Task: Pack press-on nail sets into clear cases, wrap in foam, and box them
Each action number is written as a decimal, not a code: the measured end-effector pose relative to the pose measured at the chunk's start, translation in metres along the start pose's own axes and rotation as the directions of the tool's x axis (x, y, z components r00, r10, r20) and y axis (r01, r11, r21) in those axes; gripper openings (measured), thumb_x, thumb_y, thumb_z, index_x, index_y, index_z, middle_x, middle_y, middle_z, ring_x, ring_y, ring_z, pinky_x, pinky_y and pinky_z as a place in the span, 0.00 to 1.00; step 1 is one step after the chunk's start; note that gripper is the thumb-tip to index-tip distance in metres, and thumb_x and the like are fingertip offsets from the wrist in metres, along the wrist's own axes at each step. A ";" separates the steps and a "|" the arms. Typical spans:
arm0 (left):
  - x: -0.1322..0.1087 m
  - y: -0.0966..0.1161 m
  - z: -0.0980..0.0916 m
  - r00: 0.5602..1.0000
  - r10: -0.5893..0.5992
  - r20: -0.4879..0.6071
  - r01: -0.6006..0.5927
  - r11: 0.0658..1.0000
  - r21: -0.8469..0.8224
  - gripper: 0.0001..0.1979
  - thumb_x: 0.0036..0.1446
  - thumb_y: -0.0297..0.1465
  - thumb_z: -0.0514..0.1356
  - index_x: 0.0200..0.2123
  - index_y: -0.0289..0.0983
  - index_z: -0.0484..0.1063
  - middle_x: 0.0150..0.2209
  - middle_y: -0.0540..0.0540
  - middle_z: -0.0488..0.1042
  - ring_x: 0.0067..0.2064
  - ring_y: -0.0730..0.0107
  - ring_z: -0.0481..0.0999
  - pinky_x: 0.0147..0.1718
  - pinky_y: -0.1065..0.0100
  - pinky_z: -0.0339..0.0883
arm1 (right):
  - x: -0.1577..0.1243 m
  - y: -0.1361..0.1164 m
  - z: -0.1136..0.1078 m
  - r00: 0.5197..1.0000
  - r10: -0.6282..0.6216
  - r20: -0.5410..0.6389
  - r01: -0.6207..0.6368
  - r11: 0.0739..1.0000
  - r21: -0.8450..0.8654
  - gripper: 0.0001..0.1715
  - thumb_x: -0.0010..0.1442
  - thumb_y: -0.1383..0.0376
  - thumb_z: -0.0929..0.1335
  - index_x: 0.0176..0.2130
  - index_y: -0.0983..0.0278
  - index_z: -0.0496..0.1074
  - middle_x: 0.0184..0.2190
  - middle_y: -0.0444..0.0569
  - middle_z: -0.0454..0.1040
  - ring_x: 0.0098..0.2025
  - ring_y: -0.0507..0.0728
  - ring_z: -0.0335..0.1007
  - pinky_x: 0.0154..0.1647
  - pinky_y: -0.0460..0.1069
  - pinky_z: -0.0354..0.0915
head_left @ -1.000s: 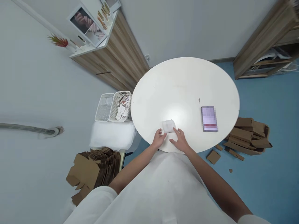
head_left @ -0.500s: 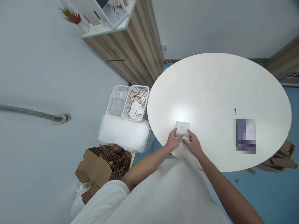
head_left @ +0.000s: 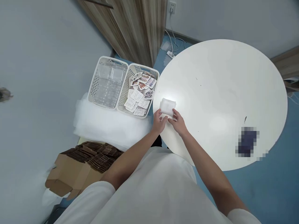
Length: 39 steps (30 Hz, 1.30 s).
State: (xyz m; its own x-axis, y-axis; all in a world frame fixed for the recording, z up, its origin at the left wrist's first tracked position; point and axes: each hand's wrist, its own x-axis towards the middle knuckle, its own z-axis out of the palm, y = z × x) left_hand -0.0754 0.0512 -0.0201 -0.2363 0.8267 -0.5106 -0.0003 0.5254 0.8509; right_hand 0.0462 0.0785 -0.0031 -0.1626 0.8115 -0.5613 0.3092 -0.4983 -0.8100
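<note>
Head view: swung leftward, bringing white baskets (head_left: 125, 84) larger and the white packet (head_left: 168, 106) closer to the left edge of the oval table (head_left: 224, 81); still mid-handling. Touching the packet's near corners with left hand (head_left: 159, 123) and right hand (head_left: 179, 123), both loosely curled; can't tell grip firmness, packet contents or the pixelated dark object (head_left: 247, 141).

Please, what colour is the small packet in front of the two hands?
The packet is white; the head view shows it best.

Head-height camera (sole view): looks forward, steeply down onto nearby white table (head_left: 229, 77).
</note>
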 end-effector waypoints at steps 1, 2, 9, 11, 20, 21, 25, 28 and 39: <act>0.006 0.001 -0.001 1.000 0.012 0.014 -0.012 1.000 -0.010 0.27 0.54 0.33 0.54 0.57 0.44 0.50 0.60 0.45 0.50 0.59 0.61 0.55 0.54 0.62 0.55 | 0.007 -0.005 0.002 1.000 -0.005 -0.008 0.006 1.000 0.004 0.39 0.49 0.58 0.66 0.58 0.54 0.50 0.58 0.47 0.53 0.56 0.60 0.54 0.52 0.57 0.58; 0.012 0.002 -0.002 0.999 0.027 0.026 -0.027 0.999 -0.021 0.28 0.54 0.32 0.54 0.57 0.44 0.48 0.60 0.45 0.50 0.59 0.61 0.55 0.55 0.62 0.54 | 0.013 -0.010 0.003 1.000 -0.008 -0.014 0.008 1.000 0.009 0.39 0.49 0.58 0.66 0.58 0.55 0.50 0.58 0.47 0.53 0.56 0.59 0.54 0.52 0.57 0.58; 0.040 0.012 -0.002 0.997 0.072 0.025 -0.072 0.997 -0.014 0.31 0.54 0.28 0.51 0.60 0.43 0.43 0.63 0.49 0.42 0.63 0.64 0.42 0.59 0.60 0.41 | 0.036 -0.034 0.010 0.999 0.012 -0.033 -0.010 0.999 0.045 0.41 0.48 0.63 0.65 0.59 0.56 0.49 0.59 0.45 0.51 0.57 0.58 0.52 0.55 0.55 0.55; 0.043 0.016 -0.003 0.997 0.067 0.041 -0.068 0.998 0.009 0.31 0.54 0.27 0.50 0.60 0.42 0.43 0.63 0.49 0.40 0.63 0.66 0.38 0.60 0.60 0.38 | 0.037 -0.036 0.012 0.999 0.016 -0.035 -0.015 0.999 0.039 0.42 0.47 0.63 0.65 0.59 0.56 0.48 0.59 0.45 0.51 0.57 0.58 0.51 0.55 0.55 0.55; 0.043 0.016 -0.005 0.995 0.069 0.066 -0.072 0.996 0.054 0.32 0.55 0.30 0.49 0.61 0.38 0.38 0.64 0.48 0.33 0.64 0.66 0.33 0.60 0.62 0.33 | 0.025 -0.035 0.007 1.000 0.016 -0.001 -0.016 0.999 -0.028 0.45 0.47 0.62 0.66 0.60 0.50 0.44 0.63 0.40 0.41 0.62 0.59 0.41 0.58 0.59 0.49; 0.043 0.015 -0.006 0.996 0.070 0.057 -0.074 0.995 0.069 0.33 0.55 0.30 0.50 0.61 0.38 0.37 0.64 0.47 0.32 0.64 0.66 0.32 0.60 0.61 0.31 | 0.021 -0.033 0.006 1.000 0.017 -0.007 -0.018 0.999 -0.035 0.46 0.47 0.62 0.67 0.60 0.50 0.43 0.63 0.40 0.40 0.62 0.59 0.41 0.58 0.59 0.48; 0.032 0.012 -0.004 0.996 0.079 0.028 -0.082 0.990 0.115 0.35 0.54 0.31 0.51 0.61 0.38 0.36 0.64 0.46 0.31 0.64 0.64 0.30 0.60 0.60 0.29 | -0.006 -0.018 -0.005 0.998 0.053 -0.036 -0.055 0.997 -0.050 0.47 0.46 0.61 0.68 0.60 0.51 0.44 0.63 0.43 0.40 0.61 0.59 0.44 0.58 0.58 0.49; 0.015 0.007 0.006 0.997 0.078 0.029 -0.081 0.989 0.121 0.34 0.54 0.33 0.51 0.61 0.40 0.37 0.64 0.46 0.32 0.64 0.64 0.32 0.60 0.59 0.33 | -0.035 -0.002 -0.017 0.991 0.122 -0.055 -0.123 0.992 -0.009 0.46 0.46 0.60 0.68 0.59 0.50 0.45 0.62 0.44 0.43 0.57 0.59 0.52 0.54 0.57 0.56; -0.046 -0.015 0.061 0.946 0.118 0.302 -0.187 0.959 0.214 0.26 0.52 0.33 0.55 0.55 0.40 0.54 0.62 0.42 0.45 0.62 0.59 0.45 0.57 0.57 0.48 | -0.120 0.050 -0.059 0.944 0.270 -0.190 -0.265 0.963 0.054 0.29 0.51 0.60 0.64 0.53 0.57 0.59 0.48 0.50 0.65 0.41 0.53 0.65 0.43 0.52 0.64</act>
State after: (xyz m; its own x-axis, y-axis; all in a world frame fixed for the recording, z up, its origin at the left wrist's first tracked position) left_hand -0.0054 0.0176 -0.0171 0.0695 0.9047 -0.4203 0.2517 0.3918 0.8850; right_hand 0.1362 -0.0262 0.0334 0.1085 0.6892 -0.7164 0.2905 -0.7112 -0.6402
